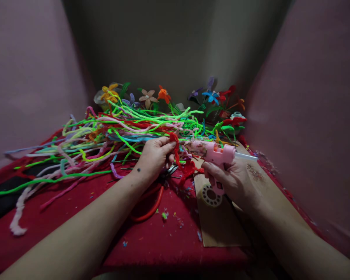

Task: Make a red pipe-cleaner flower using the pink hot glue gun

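Head view: left hand pinches red chenille, right hand grips a glue gun holding a glue stick.

From afar, I see an orange flower at twelve o'clock, a blue flower at one. A pale ring lies at five.

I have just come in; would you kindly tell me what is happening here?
A person's left hand pinches a red fuzzy piece, while the right hand grips a pink glue gun, its front end close to that piece; whether they touch is hard to tell. A heap of colourful pipe cleaners lies beyond, with fuzzy flowers behind it. A pale ring lies on cardboard nearby.
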Demonstrator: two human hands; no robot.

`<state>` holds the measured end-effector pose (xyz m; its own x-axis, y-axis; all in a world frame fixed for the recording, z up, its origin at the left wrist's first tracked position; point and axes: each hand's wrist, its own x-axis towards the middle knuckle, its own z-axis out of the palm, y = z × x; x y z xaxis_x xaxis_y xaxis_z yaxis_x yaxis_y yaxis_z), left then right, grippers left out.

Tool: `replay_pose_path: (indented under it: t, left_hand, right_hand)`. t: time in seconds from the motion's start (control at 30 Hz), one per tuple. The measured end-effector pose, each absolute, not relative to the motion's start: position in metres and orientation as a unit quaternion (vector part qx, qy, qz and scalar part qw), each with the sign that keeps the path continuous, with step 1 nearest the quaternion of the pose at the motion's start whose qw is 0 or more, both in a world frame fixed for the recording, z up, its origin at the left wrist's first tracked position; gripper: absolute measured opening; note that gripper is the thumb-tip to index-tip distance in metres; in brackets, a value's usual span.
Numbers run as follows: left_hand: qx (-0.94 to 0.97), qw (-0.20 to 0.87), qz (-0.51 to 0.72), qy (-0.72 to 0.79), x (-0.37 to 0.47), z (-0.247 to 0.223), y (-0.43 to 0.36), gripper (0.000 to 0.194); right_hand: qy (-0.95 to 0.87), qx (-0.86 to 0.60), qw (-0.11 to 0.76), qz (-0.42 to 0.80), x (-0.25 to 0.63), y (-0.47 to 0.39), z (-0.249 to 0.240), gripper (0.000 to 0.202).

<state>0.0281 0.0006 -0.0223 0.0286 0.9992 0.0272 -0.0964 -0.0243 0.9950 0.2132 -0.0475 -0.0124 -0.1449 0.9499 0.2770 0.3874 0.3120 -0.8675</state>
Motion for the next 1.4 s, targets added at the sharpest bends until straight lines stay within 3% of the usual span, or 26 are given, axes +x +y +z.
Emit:
replay_pose_path:
  t: [0.53, 0.83, 1.27, 1.4]
  left_hand:
    - [0.493, 0.524, 0.525, 0.454, 0.0271, -0.0232, 0.002, 0.011]
    - [0.497, 0.521, 0.525, 0.455, 0.0272, -0.0222, 0.0012, 0.011]
    - [0.5, 0.508, 0.532, 0.457, 0.0272, -0.0216, 0.0014, 0.013]
    - [0.5, 0.511, 0.53, 0.457, 0.0267, -0.0228, 0.0022, 0.013]
  right_hand:
    - [-0.714, -0.451, 0.427, 0.323, 0.213, -0.047, -0.01, 0.02]
    - [-0.745, -0.42, 0.413, 0.314, 0.2134, -0.0455, -0.0086, 0.035]
    - [-0.75, -0.387, 0.429, 0.321, 0.2136, -0.0443, -0.0102, 0.029]
    - [-0.732, -0.439, 0.416, 0.313, 0.2141, -0.0461, -0.0099, 0.019]
